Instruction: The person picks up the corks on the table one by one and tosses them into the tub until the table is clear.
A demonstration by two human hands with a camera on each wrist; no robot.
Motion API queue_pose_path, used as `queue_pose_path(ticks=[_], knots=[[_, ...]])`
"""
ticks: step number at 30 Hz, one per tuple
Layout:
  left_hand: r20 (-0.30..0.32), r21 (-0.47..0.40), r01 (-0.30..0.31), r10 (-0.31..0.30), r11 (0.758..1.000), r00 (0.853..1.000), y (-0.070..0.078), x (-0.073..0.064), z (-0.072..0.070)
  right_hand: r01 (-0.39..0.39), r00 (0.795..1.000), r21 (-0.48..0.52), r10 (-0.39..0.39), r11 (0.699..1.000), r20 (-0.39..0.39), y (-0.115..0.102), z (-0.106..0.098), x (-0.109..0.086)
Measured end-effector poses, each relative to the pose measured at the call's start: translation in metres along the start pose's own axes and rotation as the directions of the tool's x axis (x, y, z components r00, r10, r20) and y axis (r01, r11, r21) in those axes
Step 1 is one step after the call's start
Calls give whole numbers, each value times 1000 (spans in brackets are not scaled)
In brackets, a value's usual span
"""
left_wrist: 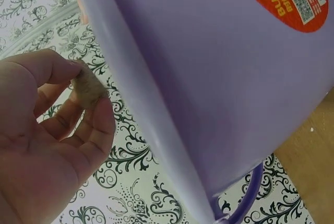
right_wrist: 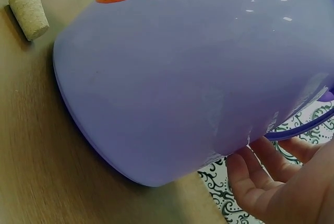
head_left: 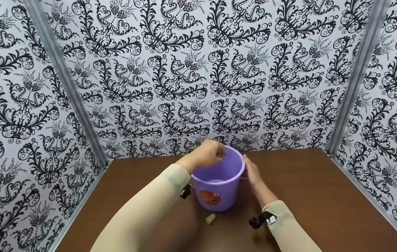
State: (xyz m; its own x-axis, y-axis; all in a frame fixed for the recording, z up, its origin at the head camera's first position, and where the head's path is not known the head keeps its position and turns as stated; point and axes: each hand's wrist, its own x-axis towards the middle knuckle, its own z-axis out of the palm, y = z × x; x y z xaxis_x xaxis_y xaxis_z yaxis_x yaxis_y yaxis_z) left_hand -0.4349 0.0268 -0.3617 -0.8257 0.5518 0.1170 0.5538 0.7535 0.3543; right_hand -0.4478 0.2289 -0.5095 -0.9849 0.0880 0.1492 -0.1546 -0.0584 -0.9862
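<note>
A purple plastic bucket (head_left: 228,194) stands upright on the brown table, an orange label on its front. Over its mouth, at the left side, is my left hand (head_left: 207,154). In the left wrist view that hand pinches a small brown cork (left_wrist: 88,86) between thumb and fingertips, outside the rim as seen there. My right hand (head_left: 254,173) is at the bucket's right side; in the right wrist view its bent fingers (right_wrist: 255,172) touch the wall beside the purple handle (right_wrist: 302,129). Another tapered cork (right_wrist: 30,12) lies on the table before the bucket.
The brown table (head_left: 131,196) reaches back to a patterned white wall (head_left: 184,87). Similar panels stand at left and right, with grey corner posts (head_left: 68,80) between them. Each wrist carries a small black camera (head_left: 259,220).
</note>
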Motion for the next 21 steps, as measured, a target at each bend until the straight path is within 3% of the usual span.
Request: queue_pose_path(ticks=[4,12,21], knots=[[2,29,11,-11,1000,1000,1,-2,1,2,1000,-8,-2,1000,0,2,0,-1],[-55,79,-51,55,996,997,-6,-4,1,-8,1000,-8,8,1000,8,-1,-2,5],[-110,52,-61,67,997,992,-19,-19,7,-13,1000,3,13,1000,-5,2,-4,5]])
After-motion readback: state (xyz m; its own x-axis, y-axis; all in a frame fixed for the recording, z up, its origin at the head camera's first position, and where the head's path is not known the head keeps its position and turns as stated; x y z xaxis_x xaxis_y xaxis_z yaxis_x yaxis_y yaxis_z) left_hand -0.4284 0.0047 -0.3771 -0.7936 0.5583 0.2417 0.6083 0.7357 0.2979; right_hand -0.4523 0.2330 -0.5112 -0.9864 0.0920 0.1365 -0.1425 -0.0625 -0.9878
